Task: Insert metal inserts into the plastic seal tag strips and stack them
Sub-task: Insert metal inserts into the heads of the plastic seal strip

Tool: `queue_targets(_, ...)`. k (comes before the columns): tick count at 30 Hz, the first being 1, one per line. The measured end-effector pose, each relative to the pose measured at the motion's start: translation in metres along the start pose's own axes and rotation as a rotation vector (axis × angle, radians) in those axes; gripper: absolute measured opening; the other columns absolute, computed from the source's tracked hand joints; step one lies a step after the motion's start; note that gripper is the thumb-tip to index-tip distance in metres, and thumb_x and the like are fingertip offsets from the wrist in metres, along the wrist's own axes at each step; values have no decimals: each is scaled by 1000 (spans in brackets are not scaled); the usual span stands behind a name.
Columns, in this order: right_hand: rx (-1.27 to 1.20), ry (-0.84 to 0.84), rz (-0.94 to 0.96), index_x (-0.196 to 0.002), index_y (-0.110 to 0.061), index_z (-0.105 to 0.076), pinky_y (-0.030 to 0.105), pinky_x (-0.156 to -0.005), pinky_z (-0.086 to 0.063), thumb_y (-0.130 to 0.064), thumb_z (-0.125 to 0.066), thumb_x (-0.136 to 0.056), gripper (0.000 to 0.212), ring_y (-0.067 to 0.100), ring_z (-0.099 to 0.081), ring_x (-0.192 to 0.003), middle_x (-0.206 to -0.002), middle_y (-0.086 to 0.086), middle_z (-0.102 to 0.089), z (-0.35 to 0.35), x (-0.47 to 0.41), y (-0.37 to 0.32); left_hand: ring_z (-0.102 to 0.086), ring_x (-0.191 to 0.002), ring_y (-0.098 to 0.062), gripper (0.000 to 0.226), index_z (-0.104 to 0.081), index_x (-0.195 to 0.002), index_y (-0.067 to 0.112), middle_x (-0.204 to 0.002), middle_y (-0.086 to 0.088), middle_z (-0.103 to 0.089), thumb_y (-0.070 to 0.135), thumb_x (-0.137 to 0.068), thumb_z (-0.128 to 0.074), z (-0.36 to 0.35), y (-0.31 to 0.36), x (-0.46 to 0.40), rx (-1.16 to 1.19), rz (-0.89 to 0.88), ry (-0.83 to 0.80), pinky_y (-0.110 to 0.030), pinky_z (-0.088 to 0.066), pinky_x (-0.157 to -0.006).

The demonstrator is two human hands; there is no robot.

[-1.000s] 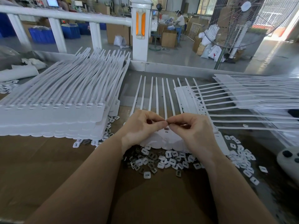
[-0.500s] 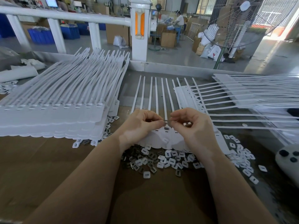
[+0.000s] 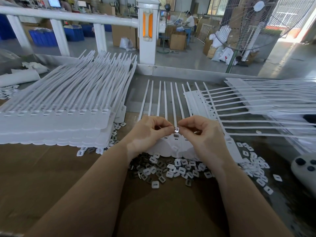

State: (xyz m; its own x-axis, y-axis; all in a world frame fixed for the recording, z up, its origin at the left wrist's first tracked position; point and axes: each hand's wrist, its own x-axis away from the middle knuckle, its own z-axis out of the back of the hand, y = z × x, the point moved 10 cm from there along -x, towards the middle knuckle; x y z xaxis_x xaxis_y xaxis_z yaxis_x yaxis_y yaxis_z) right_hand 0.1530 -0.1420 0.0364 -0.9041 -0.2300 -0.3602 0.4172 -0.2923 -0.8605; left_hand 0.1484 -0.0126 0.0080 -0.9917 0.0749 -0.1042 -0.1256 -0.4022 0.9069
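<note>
Fingertips [image 3: 171, 128] of both hands pinched on one metal insert [image 3: 176, 129] | insert held just above seal tag strip [image 3: 171, 146] heads at table centre | aligned for socket entry, judged.

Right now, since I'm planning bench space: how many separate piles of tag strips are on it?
3: a tall stack at left, a single sheet at centre front, and a fanned pile at right, which may be two overlapping piles.
</note>
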Motion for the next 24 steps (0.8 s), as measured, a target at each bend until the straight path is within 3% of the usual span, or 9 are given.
queue_targets(18, -39, -24, -24, -83, -11, -70, 6, -61, -44, -1, -68, -80, 11, -1, -62, -68, -75, 0, -69, -1, 0, 1, -47, -56, 7, 13, -65, -75, 23, -66, 12, -56, 25, -88, -60, -3, 4, -1, -71, -34, -23, -4, -35, -56)
queue_targets(24, 137, 111, -89, -89, -18, -70, 12, -72, -50, -6, -64, -84, 14, 4, -63, -78, -81, -5, -69, 20, -3, 19, -49, -62, 8, 11, -66, -80, 21, -72, 10, -58, 29, -87, -62, -5, 1, -3, -126, -32, -12, -4, -38, -59)
